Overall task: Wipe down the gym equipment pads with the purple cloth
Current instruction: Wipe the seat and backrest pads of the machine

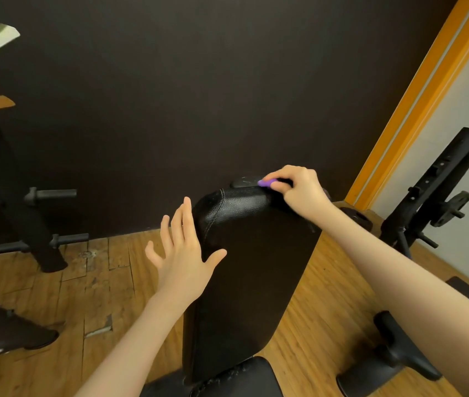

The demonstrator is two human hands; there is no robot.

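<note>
Right hand (299, 193) pinches the purple cloth (266, 183) in curled fingers at the top edge of the black back pad (250, 270); most of the cloth is hidden in the fist. Left hand (183, 250), fingers spread and holding nothing, lies at the pad's side edge, below and left of the grip. Judged: wiping is at the top; the pad face below the grip and the seat pad (242, 379) nearest the camera look still to do. Leather grain, stitched seam. Worn wood floor (98, 285), dark wall (199, 81) behind the grip, weight rack (434, 196) to its right.

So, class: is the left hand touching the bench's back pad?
Touching: the head view shows the left hand open, thumb lying on the back pad.
</note>
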